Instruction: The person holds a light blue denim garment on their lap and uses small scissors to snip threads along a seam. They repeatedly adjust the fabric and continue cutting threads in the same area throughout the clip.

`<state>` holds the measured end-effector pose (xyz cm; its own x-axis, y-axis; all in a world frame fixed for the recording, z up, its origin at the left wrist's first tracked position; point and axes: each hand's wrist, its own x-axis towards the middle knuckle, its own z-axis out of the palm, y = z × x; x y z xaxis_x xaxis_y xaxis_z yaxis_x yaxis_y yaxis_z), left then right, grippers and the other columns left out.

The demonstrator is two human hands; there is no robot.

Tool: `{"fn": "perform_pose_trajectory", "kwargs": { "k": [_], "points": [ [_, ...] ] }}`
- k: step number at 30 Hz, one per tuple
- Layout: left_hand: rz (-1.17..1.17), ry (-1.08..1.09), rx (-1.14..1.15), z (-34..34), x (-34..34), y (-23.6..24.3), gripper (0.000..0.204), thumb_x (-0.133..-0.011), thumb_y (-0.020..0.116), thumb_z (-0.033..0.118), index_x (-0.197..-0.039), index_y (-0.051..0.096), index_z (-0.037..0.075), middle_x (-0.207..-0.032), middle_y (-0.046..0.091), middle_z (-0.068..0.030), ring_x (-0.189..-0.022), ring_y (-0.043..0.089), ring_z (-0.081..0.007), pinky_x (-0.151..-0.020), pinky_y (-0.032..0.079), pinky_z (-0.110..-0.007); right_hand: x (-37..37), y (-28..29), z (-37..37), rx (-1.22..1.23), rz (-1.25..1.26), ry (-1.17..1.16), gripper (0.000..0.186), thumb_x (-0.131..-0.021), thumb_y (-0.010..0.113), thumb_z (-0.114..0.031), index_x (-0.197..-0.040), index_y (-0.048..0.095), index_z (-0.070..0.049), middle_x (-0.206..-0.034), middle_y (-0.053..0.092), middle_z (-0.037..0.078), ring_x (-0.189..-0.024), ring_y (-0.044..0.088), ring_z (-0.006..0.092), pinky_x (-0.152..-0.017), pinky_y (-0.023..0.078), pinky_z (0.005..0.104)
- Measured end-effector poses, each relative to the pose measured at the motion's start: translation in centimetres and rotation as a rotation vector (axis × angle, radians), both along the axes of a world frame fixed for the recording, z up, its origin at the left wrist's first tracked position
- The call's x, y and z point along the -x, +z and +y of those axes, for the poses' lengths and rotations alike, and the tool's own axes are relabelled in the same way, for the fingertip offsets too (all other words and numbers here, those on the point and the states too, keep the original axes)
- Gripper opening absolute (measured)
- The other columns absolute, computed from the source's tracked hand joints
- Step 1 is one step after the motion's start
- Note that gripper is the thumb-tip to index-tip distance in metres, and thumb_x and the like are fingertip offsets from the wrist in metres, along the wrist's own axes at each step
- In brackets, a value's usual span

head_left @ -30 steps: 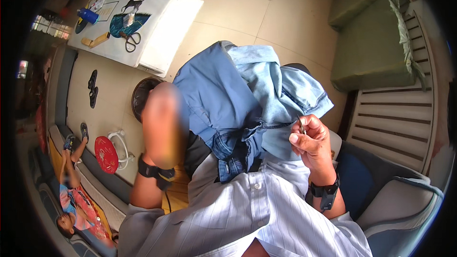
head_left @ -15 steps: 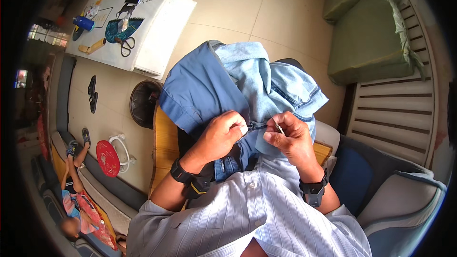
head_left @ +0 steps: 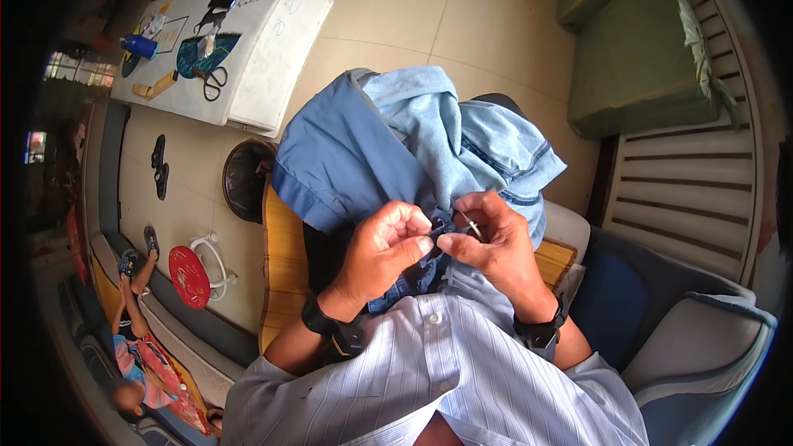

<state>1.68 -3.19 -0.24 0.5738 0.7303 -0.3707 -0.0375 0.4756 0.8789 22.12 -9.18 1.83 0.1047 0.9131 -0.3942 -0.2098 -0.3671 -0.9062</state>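
Observation:
A pair of blue jeans [head_left: 487,136] lies bunched over my lap, pale denim on one side and a smooth blue lining-like cloth [head_left: 351,149] on the other. My left hand [head_left: 388,244] is closed, thumb and forefinger pinching the dark blue edge [head_left: 439,235] of the garment. Just right of it, my right hand [head_left: 496,244] is also closed, gripping a thin silver pointed tool [head_left: 473,225] whose exact kind I cannot make out. Its thumb tip is close to the same dark edge. The fingers hide part of the cloth between the hands.
A white table [head_left: 277,49] at the far left bears scissors [head_left: 214,83] and a blue bottle [head_left: 142,45]. Below it stand a dark bin [head_left: 248,180] and a red stool [head_left: 189,277]. Another person [head_left: 136,363] lies at the lower left. Green-covered cushions [head_left: 644,66] rest at the right.
My two hands have drawn closer together over the dark edge. The right hand has moved left, and the silver tool has tilted with it. My left hand's fingers have turned inward.

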Motion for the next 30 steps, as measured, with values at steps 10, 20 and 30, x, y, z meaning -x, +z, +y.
{"fn": "perform_pose_trajectory", "kwargs": {
  "k": [10, 20, 30],
  "points": [
    [-0.135, 0.152, 0.113, -0.4, -0.5, -0.9, 0.021, -0.090, 0.071, -0.005, -0.108, 0.062, 0.003, -0.103, 0.065, -0.0025, -0.094, 0.062, -0.0075, -0.087, 0.049, -0.024, 0.4, -1.5, 0.0, 0.054, 0.226, -0.145, 0.046, -0.074, 0.076, 0.015, -0.114, 0.066, -0.006, -0.098, 0.064, -0.002, -0.081, 0.061, 0.0059, -0.066, 0.049, 0.0207],
    [0.251, 0.026, -0.614, 0.2, -1.4, -0.3, 0.012, -0.091, 0.069, -0.005, -0.102, 0.067, 0.000, -0.092, 0.066, -0.0041, -0.080, 0.061, -0.0090, -0.071, 0.051, -0.027, 0.2, -2.0, 0.1, 0.115, 0.393, -0.207, 0.046, -0.073, 0.075, 0.016, -0.113, 0.066, -0.006, -0.093, 0.063, -0.002, -0.062, 0.055, 0.0034, -0.043, 0.038, 0.0201],
    [0.353, -0.125, -0.603, 1.0, -1.4, 1.2, 0.010, -0.090, 0.070, -0.002, -0.100, 0.069, -0.001, -0.084, 0.066, -0.0101, -0.074, 0.067, -0.0213, -0.066, 0.053, -0.031, 0.4, -2.3, 0.2, 0.074, 0.295, -0.162, 0.047, -0.074, 0.076, 0.015, -0.114, 0.067, -0.008, -0.095, 0.063, -0.003, -0.066, 0.055, 0.0024, -0.047, 0.040, 0.0200]
  ]
}}
